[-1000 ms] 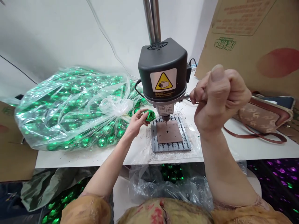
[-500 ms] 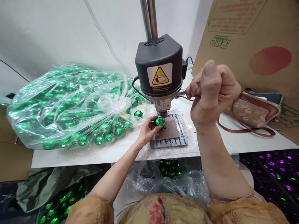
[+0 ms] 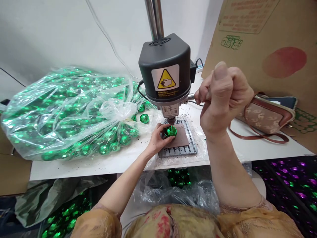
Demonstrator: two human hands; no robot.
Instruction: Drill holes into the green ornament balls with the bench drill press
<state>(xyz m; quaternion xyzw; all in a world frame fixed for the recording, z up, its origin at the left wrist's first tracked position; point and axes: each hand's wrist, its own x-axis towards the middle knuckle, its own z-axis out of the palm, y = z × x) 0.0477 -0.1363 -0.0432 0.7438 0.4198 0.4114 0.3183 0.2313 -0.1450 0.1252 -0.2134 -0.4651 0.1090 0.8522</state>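
My left hand is closed on a shiny green faceted ball, fingers behind it and thumb in front. The ball sits right under the chuck of a black bench drill press, over the brown board on the grey slotted base. I cannot tell whether a bit touches the ball. My right hand is raised in a fist around the drill press lever; the lever's outer end is hidden in it.
A large clear bag of green balls lies on the left of the white table. A loose green ball rests beside its neck. To the right are a handbag and a tall cardboard box. Purple balls show below right.
The green ball has turned in my left fingers and shifted slightly right under the chuck. My right fist stays on the lever. The whole view has drifted a little.
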